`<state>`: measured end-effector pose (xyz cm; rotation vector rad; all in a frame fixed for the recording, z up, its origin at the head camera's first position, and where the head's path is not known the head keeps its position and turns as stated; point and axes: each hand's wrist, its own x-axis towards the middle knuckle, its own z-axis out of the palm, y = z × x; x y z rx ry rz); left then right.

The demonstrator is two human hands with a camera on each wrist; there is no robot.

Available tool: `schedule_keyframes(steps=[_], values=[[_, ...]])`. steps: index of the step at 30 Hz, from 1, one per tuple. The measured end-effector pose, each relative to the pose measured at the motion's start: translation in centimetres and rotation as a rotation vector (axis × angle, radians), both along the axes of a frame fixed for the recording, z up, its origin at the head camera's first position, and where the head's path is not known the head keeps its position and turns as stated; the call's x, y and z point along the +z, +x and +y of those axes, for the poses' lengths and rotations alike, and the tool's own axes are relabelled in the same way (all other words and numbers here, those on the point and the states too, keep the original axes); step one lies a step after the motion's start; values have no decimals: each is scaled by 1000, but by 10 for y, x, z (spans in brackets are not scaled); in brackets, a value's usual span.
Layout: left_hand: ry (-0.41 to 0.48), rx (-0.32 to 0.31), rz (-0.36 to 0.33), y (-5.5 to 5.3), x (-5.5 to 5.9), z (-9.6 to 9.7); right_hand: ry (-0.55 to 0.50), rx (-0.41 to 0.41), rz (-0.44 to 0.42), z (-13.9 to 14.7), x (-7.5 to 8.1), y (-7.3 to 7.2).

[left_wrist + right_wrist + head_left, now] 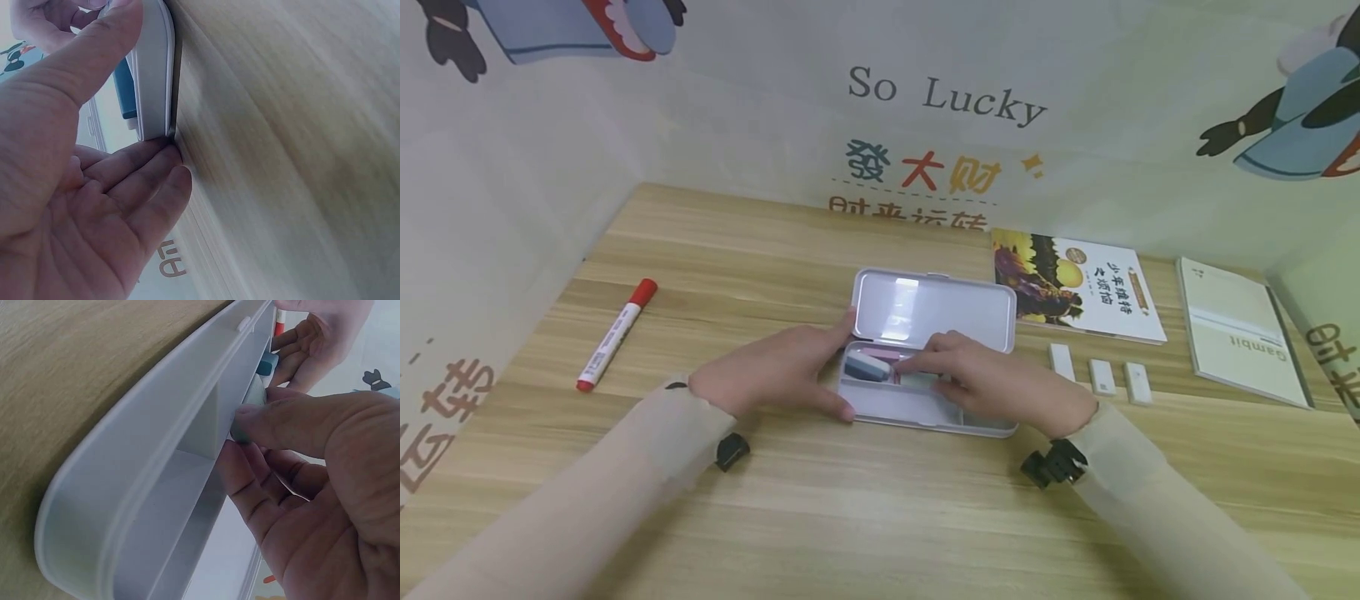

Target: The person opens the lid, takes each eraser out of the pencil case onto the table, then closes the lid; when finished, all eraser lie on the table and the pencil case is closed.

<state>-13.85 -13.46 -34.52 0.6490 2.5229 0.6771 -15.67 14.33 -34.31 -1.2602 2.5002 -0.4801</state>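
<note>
A white pencil case (902, 405) lies on the table with its lid (934, 310) folded back. My left hand (782, 367) grips its left end, thumb at the front corner and fingers toward the back; the left wrist view shows fingertips against the case's edge. Inside the left end sits a teal-and-white block (867, 365), with a pink strip (880, 352) behind it. My right hand (981, 379) reaches into the case from the right. In the right wrist view, its thumb and fingers pinch a pale green rounded piece (239, 429), partly hidden by the fingers.
Several small white blocks include one (1102, 377) right of the case. Behind them lie an illustrated book (1078, 287) and a pale "Gambit" booklet (1243, 329). A red-capped marker (617, 335) lies at left. Printed cloth (760, 108) borders the table.
</note>
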Motion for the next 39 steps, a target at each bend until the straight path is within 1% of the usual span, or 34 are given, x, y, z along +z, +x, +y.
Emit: schedule_keyframes(steps=[8, 11, 14, 20, 28, 34, 39], values=[[12, -3, 6, -1, -1, -1, -12, -3, 28, 0, 1, 1], [30, -3, 6, 0, -2, -2, -22, -14, 20, 2, 0, 0], [29, 2, 7, 0, -2, -1, -31, -33, 5, 4, -1, 0], [13, 11, 13, 0, -3, -1, -48, -94, -2, 7, 0, 2], [41, 16, 2, 1, -3, -2, -95, -169, 7, 17, -3, 5], [25, 14, 9, 1, -4, -1, -138, -242, -32, 35, -5, 11], [19, 27, 6, 1, -5, -1, -199, -303, -21, 53, -3, 18]])
